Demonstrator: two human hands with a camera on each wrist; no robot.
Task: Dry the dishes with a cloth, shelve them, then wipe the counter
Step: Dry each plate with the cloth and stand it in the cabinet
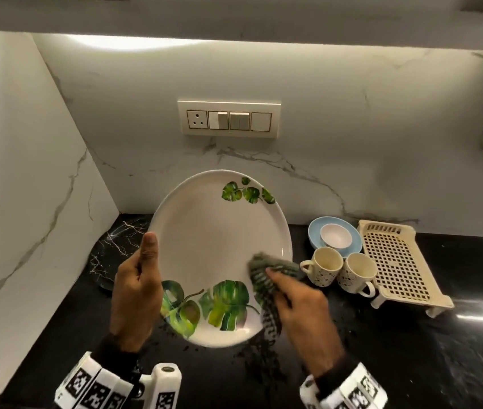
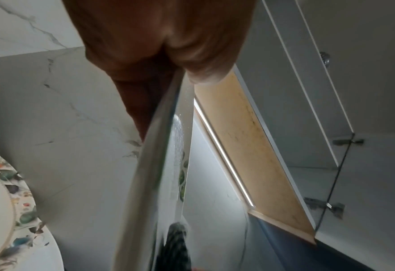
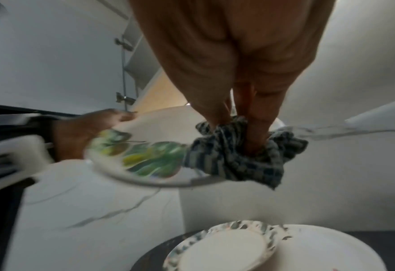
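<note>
A black stone counter (image 1: 411, 364) with pale veining runs below a white marble backsplash (image 1: 352, 143) that carries a cream switch panel (image 1: 229, 120). Held up over the counter and tilted toward the camera is a large white dinner plate (image 1: 213, 246) printed with green monstera leaves at its upper and lower edges. The left hand (image 1: 137, 293) grips the plate's left rim: the thumb lies straight up along the front face at the edge, while the other fingers are curled behind the plate and hidden in the head view; the left wrist view shows the rim (image 2: 159, 146) edge-on, pinched between thumb and fingers, with water droplets on its face. The right hand (image 1: 302, 308) holds a bunched grey-and-white checked cloth (image 1: 267, 281) against the plate's lower right rim, fingers curled into the fabric; in the right wrist view the fingers (image 3: 254, 135) press down into the cloth, which wraps over the plate's edge. To the right on the counter stands a cream perforated plastic dish rack (image 1: 396, 261). Just left of it a pale blue plate (image 1: 314, 231) carries a small pink bowl (image 1: 335, 235), and in front of these sit two cream patterned mugs (image 1: 323, 267), touching or nearly touching each other. Water speckles the counter beneath the held plate.
</note>
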